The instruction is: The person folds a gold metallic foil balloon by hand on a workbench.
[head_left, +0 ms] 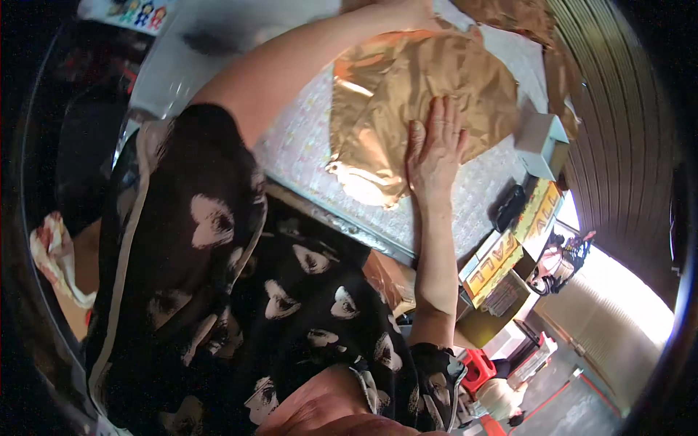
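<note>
A sheet of shiny gold cloth or foil [378, 123] lies wrinkled on the table, its near edge folded and glinting. My right hand [438, 145] rests flat on it, palm down, with the fingers stretched out and nothing held. My left arm reaches across to the far side of the sheet. At the upper edge of the picture my left hand [414, 10] shows only in part, close to the sheet's far edge; its fingers cannot be made out.
The pale patterned table [294, 138] has a metal near edge. To the right are a small white box [539, 145], a black object [510, 207] and yellow printed boxes [494, 269]. More brown-gold material [516, 18] lies at the far right, beside a ribbed shutter [618, 94].
</note>
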`<state>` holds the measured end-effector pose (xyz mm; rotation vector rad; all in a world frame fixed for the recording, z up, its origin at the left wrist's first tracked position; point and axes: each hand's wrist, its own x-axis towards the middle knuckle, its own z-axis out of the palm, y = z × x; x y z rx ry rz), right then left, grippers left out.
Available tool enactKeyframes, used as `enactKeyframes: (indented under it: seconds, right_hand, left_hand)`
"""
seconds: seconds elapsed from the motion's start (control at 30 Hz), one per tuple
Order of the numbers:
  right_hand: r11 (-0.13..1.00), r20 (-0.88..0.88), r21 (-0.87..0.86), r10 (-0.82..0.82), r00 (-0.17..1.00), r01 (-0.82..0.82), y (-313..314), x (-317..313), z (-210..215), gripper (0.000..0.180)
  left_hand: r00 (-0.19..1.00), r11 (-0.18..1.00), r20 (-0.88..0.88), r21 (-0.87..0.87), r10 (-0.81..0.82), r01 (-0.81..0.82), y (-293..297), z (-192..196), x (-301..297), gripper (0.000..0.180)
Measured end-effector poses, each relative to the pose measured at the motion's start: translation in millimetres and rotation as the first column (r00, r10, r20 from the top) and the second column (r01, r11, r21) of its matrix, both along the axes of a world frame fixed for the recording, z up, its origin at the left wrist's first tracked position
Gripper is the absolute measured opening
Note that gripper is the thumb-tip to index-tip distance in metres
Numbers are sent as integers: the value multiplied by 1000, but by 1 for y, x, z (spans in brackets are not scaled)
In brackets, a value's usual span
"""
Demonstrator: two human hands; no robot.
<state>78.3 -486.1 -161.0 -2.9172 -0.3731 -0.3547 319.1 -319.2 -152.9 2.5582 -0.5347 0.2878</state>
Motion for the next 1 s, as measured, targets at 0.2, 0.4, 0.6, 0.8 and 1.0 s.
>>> enactKeyframes:
  seconds: [0.2,0.4,0.6,0.8,1.0]
  right_hand:
    - [998,-3,51,-41,999,41,-2,-5,3,61]
    - [994,46,82,-70,996,67,-4,-5,4,62]
    - [972,-18,201,-122,992,123,-8,-17,35,58]
    - [946,210,318,-139,968,67,-103,-54,162,45]
    - [803,8,292,-546,838,520,-241,-71,158,27]
  left_hand:
    - [883,878,127,-114,-451,465,14,19,-81,26]
    - [851,853,80,-2,-519,521,11,15,-109,29]
    - [860,860,18,-33,-510,510,11,20,-110,28]
    - [806,810,146,-46,-574,585,-39,70,-103,18]
    - [583,634,395,1,-711,773,-222,132,-101,14]
